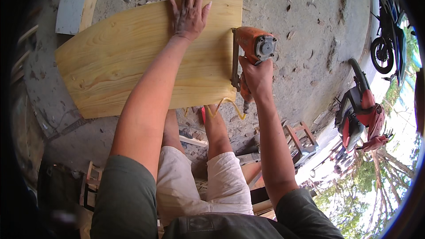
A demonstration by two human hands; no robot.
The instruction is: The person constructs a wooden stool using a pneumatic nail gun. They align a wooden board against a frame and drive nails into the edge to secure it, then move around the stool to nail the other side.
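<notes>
A broad, light wooden panel (133, 62) with visible grain lies across the view in front of me. My left hand (189, 17) rests flat on it near the far edge, fingers spread. In my right hand (257, 73) is an orange and black nail gun (254, 42), gripped by its handle. The gun's dark nose and magazine sit against the panel's right edge. From the gun's lower end a yellow coiled air hose (228, 102) runs beneath the panel's near side. What supports the panel underneath is hidden.
A white board piece (73, 13) lies past the panel's left end. Dusty ground (310, 31) with dry leaves stretches to the right. A red motorbike (365, 115) and a dark one (387, 44) stand at far right. Wooden frames (303, 139) lie near my right forearm.
</notes>
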